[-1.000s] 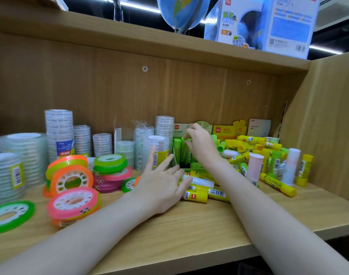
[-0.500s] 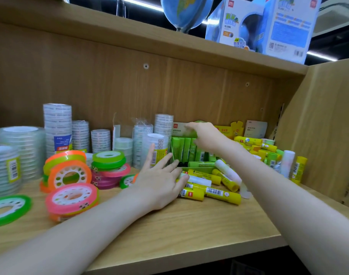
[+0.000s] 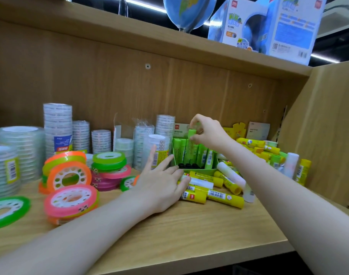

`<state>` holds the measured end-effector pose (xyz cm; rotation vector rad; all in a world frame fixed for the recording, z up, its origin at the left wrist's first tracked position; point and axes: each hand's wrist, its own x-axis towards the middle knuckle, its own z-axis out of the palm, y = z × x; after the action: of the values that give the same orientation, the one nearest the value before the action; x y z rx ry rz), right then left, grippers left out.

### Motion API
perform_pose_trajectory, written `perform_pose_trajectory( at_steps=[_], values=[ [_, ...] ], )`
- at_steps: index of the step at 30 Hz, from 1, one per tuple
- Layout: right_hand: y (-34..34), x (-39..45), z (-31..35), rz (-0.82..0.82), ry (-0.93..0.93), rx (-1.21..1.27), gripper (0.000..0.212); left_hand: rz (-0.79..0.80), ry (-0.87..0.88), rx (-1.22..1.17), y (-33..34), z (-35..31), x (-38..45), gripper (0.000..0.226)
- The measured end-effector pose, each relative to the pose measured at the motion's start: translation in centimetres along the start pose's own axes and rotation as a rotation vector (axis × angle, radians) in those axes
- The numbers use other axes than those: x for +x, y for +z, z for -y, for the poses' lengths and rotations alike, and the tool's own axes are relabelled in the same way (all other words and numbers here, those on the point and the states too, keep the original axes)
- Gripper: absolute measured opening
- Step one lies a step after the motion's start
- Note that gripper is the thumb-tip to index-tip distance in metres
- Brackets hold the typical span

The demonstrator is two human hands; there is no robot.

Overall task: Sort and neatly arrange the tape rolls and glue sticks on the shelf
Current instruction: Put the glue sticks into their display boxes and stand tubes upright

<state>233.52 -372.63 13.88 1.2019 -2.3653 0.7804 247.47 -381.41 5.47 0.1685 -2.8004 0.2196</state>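
My right hand [image 3: 208,132] pinches the cap of a green glue stick [image 3: 191,138] that stands raised among other green sticks in a green display box [image 3: 201,171] at the shelf's middle. My left hand [image 3: 161,181] lies open, fingers spread, against the box's front left corner and touching yellow glue sticks [image 3: 211,192] lying loose in front. More yellow and white glue sticks [image 3: 269,150] are heaped to the right. Colourful tape rolls [image 3: 69,175] and stacks of clear tape [image 3: 57,129] fill the left.
The wooden shelf board [image 3: 189,241] has bare space along its front edge. A side panel [image 3: 324,126] closes the right end. Small cardboard boxes [image 3: 257,130] lean at the back. A globe [image 3: 187,12] and its carton [image 3: 269,26] sit on the upper shelf.
My right hand has risen from the row of green sticks and now lifts one by its cap. The left hand stays by the box. The view shifted slightly right.
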Motion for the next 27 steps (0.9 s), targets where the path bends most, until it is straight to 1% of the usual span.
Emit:
perform_pose_trajectory(
  at_steps=[4, 7, 11, 14, 16, 18, 19, 22, 23, 25, 26, 27],
  values=[
    [1.6, -0.4, -0.3, -0.072, 0.050, 0.001, 0.024, -0.006, 0.000, 0.022, 0.1, 0.0, 0.0, 0.059],
    [2.5, -0.6, -0.4, -0.039, 0.061, -0.030, 0.025, -0.013, 0.004, 0.021, 0.1, 0.0, 0.1, 0.058],
    [3.2, -0.1, -0.2, -0.010, 0.075, 0.005, 0.023, -0.010, 0.004, 0.023, 0.2, 0.0, 0.1, 0.059],
    [3.7, 0.5, 0.1, 0.018, 0.076, -0.035, 0.021, -0.013, -0.001, 0.023, 0.2, 0.1, 0.2, 0.059],
    [3.8, 0.8, 0.4, 0.043, 0.105, -0.088, 0.020, -0.018, -0.002, 0.021, 0.3, 0.1, 0.2, 0.059],
    [2.9, 1.3, 0.6, 0.127, 0.104, -0.180, 0.018, -0.021, -0.006, 0.007, 0.4, 0.0, 0.1, 0.058],
    [1.8, 1.5, 0.7, 0.154, 0.102, -0.228, 0.020, -0.020, -0.004, 0.001, 0.4, 0.1, 0.0, 0.059],
    [-1.7, 1.8, 0.1, 0.119, 0.190, -0.348, 0.028, -0.028, 0.006, -0.010, 0.3, 0.3, 0.2, 0.059],
    [-2.4, 1.5, 0.0, 0.141, 0.227, -0.426, 0.030, -0.030, 0.010, -0.008, 0.4, 0.3, 0.2, 0.059],
    [-2.3, 0.4, 0.3, 0.279, 0.273, -0.579, 0.031, -0.037, 0.016, -0.007, 0.4, 0.3, 0.2, 0.059],
    [-1.6, 0.0, 0.4, 0.333, 0.285, -0.608, 0.026, -0.036, 0.017, -0.005, 0.4, 0.3, 0.2, 0.059],
    [-0.9, -0.4, 0.6, 0.350, 0.287, -0.617, 0.020, -0.034, 0.016, -0.003, 0.4, 0.3, 0.1, 0.059]
  ],
)
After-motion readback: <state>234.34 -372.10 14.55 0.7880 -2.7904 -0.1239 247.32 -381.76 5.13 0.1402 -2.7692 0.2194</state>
